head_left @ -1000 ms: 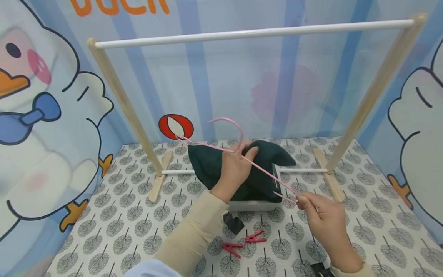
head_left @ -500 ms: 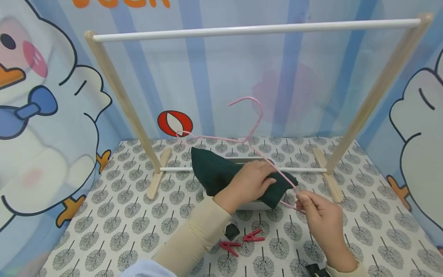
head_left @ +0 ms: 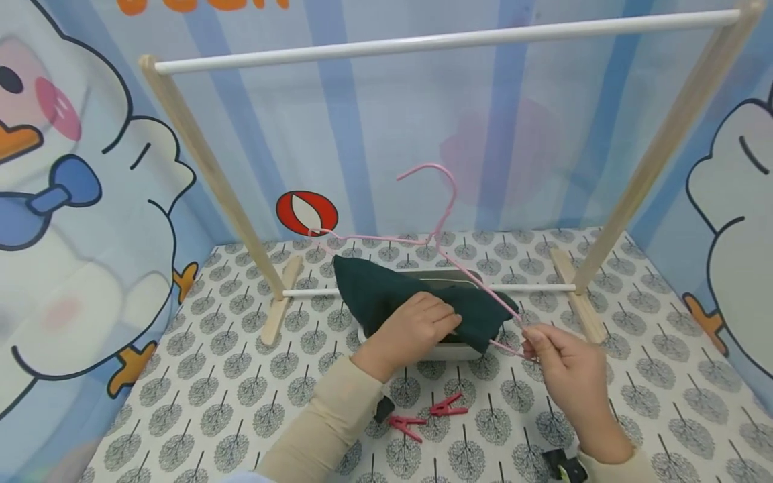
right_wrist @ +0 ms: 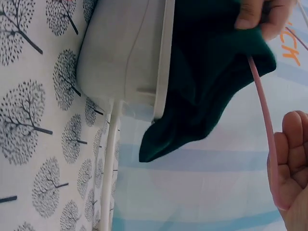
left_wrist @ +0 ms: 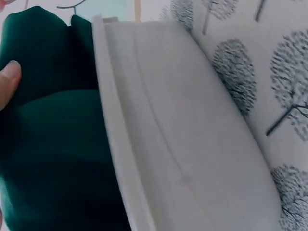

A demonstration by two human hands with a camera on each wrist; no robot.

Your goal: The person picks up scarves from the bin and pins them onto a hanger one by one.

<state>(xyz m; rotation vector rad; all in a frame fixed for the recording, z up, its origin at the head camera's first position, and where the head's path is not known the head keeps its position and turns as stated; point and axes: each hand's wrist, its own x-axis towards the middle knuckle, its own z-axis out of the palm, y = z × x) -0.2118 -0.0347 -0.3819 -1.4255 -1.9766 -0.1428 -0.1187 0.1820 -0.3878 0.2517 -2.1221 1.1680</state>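
Note:
In the head view my left hand (head_left: 412, 330) grips a dark green cloth (head_left: 371, 288) near its middle. The cloth hangs over the lower bar of a pink wire hanger (head_left: 386, 239); the bar emerges from its right end. My right hand (head_left: 564, 362) holds the hanger by its right corner, with the hook upward. From the right wrist view, left-hand fingers (right_wrist: 249, 17) pinch the cloth (right_wrist: 202, 91) where the bar (right_wrist: 262, 101) passes into it. A pale plastic tub (head_left: 461, 352) stands under the cloth, partly covered by it.
A rack with wooden posts (head_left: 211, 168) and a white top rail (head_left: 423, 43) spans the back. Its low white bar (head_left: 531, 288) runs behind the tub. Two red clothespins (head_left: 406, 425) lie on the tree-patterned tablecloth (head_left: 253, 396) in front.
The left hand has let go of the hanger's neck, dropped to the cloth and gripped it. The hook has swung up and rightward; the right hand keeps hold of the corner.

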